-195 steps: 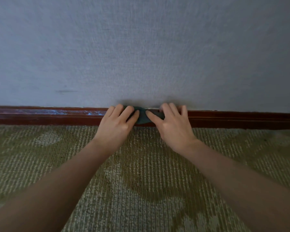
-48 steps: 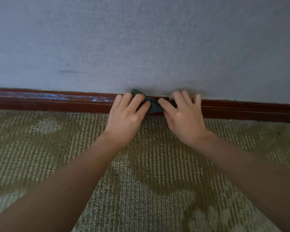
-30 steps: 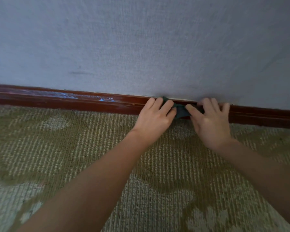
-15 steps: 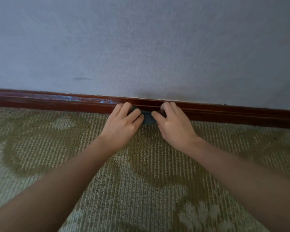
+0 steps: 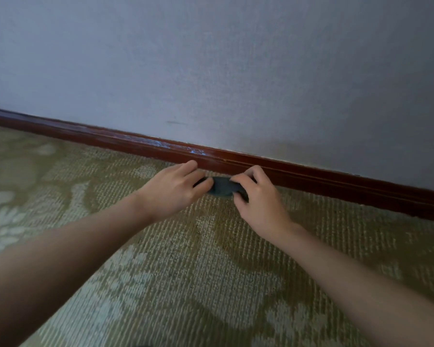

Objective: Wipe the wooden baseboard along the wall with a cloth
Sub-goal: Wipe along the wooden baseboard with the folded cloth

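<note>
The cloth point(image 5: 222, 187), a small dark teal wad, sits low at the foot of the baseboard point(image 5: 323, 180), just over the carpet point(image 5: 211, 271); whether it touches the wood I cannot tell. It is bunched between both hands. The left hand point(image 5: 172, 192) holds its left end, thumb across the fabric. The right hand point(image 5: 258, 204) pinches its right end with curled fingers. So each grip is closed on the cloth.

To wipe well, I judge the wad should go back flat against the board's face. Then press evenly with both hands and draw it along the grain, top ledge and groove included. The pale bluish smears point(image 5: 186, 147) just left of the hands likely need firmer, repeated passes.

Half a second ago the fingers lay flatter on the board, pressing the cloth to its face. Now the hands have drawn back and down, and the fingers have curled. The view has also swung, so the board slants down to the right.
</note>
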The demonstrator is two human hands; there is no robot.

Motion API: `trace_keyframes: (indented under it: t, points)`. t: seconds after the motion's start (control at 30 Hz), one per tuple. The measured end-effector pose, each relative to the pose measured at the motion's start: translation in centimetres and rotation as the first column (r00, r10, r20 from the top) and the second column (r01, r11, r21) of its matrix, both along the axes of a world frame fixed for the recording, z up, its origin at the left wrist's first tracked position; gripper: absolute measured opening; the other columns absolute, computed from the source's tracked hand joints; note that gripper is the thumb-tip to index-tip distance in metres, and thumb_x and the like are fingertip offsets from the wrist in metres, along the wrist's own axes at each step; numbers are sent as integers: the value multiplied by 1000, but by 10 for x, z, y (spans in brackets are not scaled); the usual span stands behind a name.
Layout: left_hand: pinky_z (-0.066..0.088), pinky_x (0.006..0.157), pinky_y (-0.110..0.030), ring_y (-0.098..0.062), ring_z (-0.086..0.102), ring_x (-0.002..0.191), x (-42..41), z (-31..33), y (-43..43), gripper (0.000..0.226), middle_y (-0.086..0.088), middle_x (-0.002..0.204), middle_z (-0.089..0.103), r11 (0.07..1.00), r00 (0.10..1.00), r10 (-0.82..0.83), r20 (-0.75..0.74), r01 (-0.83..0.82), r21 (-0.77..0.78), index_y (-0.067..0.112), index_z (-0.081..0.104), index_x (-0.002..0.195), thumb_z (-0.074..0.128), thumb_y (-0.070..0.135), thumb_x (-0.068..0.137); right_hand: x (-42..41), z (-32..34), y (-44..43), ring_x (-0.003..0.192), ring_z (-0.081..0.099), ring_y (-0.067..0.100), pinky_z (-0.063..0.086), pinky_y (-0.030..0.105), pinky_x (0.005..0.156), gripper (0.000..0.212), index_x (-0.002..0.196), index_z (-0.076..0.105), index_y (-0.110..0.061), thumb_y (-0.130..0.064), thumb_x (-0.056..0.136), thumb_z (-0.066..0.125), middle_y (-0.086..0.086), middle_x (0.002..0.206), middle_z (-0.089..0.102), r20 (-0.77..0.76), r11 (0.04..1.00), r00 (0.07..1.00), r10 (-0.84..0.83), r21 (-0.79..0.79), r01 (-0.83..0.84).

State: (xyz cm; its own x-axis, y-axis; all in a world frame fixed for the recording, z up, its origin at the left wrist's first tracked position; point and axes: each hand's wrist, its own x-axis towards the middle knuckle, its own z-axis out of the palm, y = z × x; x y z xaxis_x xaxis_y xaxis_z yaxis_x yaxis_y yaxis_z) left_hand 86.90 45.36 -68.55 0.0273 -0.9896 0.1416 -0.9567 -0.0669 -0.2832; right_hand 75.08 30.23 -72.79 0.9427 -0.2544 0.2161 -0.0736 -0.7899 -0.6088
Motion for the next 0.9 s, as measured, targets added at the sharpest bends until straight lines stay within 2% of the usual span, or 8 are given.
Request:
trace_keyframes:
  t: [0.07,0.2,0.33,0.4,0.47,0.57,0.7,0.9]
  points:
    - [46,54,-31,-23,52,61,2,5,1,20,-6,67,61,1000,1000,18,17,-18,-9,3,69,81,78,-3,64,4,6,3,94,49,17,43,27,81,23,108,60,-7,-6,84,62,4,102,48,-10,990,997,-77,115,78]
    - [49,61,-36,-27,55,66,10,3,-2,15,-9,66,58,994,997,82,6,-81,-79,1,66,76,73,-7,66,15,9,7,87,45,11,31,11,71,23,107,59,-12,-8,85,62,-4,96,42,-32,964,983,-183,191,186]
    - [48,51,-32,-28,55,58,30,-6,4,30,-15,68,59,997,997,55,-57,-58,-56,-2,67,77,75,-15,52,35,5,10,80,47,6,31,7,56,40,120,53,-21,-14,83,65,-5,95,48,-170,936,966,-194,262,234]
    - [47,48,-32,-28,55,55,43,-11,11,34,-16,69,60,998,995,45,-92,-49,-37,-2,67,78,76,-15,48,49,1,16,69,47,1,33,9,50,36,113,54,-25,-16,81,68,-8,87,52,-247,904,944,-217,315,291]
    - [50,50,-32,-30,57,57,56,-19,16,37,-18,73,61,995,986,73,-151,-83,-61,-4,68,81,77,-15,47,64,-3,23,70,50,2,41,15,54,25,95,53,-26,-15,80,69,-12,82,51,-301,797,898,-321,426,428]
    - [52,56,-35,-32,60,65,72,-33,16,35,-21,80,63,984,972,71,-225,-104,-142,-5,68,84,79,-13,52,83,-15,35,79,56,16,52,33,69,24,79,50,-26,-12,81,69,-7,83,54,-402,591,798,-448,537,603]
    - [50,57,-34,-33,59,69,91,-46,15,34,-21,83,62,978,963,-98,-251,47,-203,-4,68,85,75,-13,53,96,-23,41,78,56,18,45,28,65,23,73,54,-22,-10,77,73,-2,79,58,-404,477,671,-622,483,734]
    - [50,60,-31,-30,60,70,107,-42,18,34,-16,82,63,967,938,-231,-258,191,-171,-1,68,81,77,-9,50,102,-8,51,70,47,14,31,23,56,36,61,44,-21,-8,77,73,-6,64,48,-347,589,635,-690,241,772]
